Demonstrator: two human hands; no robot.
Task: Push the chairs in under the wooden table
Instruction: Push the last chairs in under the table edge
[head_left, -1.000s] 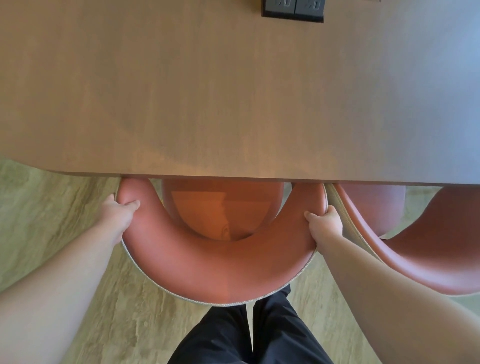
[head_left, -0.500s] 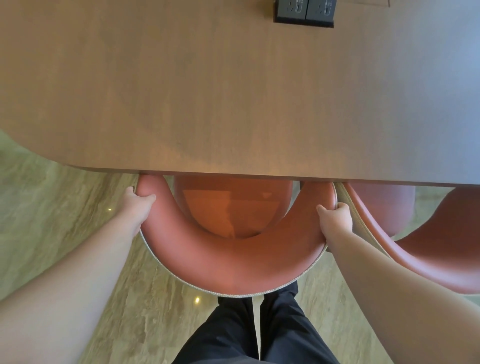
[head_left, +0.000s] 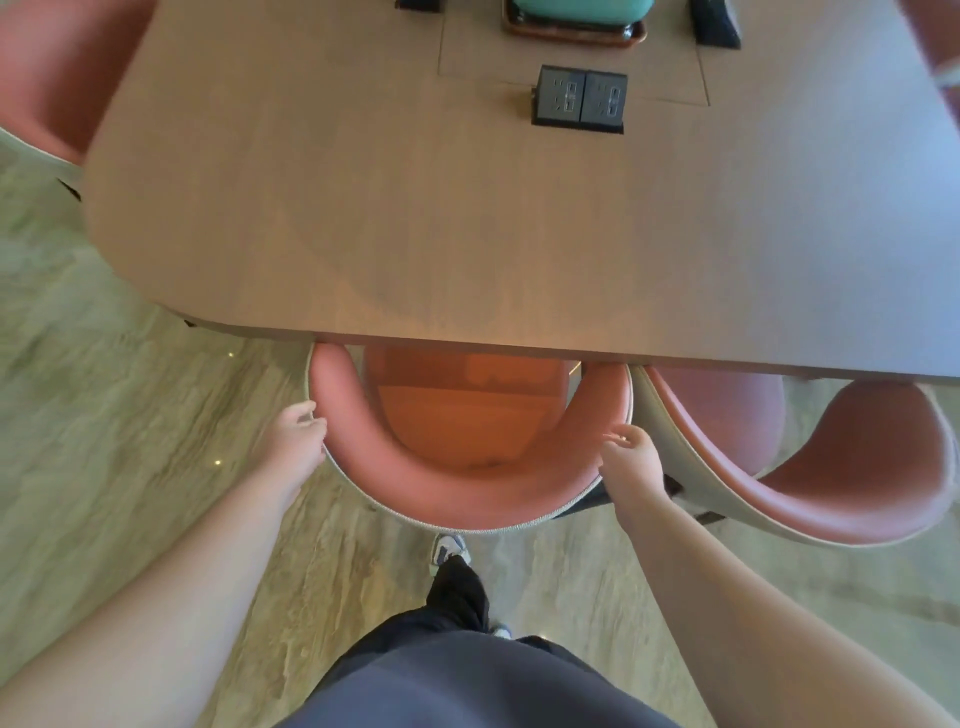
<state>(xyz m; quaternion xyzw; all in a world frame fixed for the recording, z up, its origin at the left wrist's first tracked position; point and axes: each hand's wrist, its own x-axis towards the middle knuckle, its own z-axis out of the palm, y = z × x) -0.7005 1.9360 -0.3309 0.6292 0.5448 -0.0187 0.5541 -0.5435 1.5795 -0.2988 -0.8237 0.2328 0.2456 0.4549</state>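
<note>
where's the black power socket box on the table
In the head view the black power socket box stands on the wooden table, toward the far side and right of centre, just in front of the teal item on a brown tray.

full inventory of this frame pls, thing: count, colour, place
table: 1, light brown wood, fills the upper half of the view
chairs: 3 in view, pink; one in front of the person, seat partly under the table edge; one just right of it; one at the top left corner
socket box: 1, dark grey, raised from the tabletop near the far middle
tray: 1, brown, far edge, with a teal thing on it, cut off by the frame
dark object: 1, black, right of the tray, unclear what
floor: beige, stone pattern
legs: dark trousers, one shoe visible
left hand: at the chair's left side, fingers loose
right hand: at the chair's right side, fingers loose
</note>
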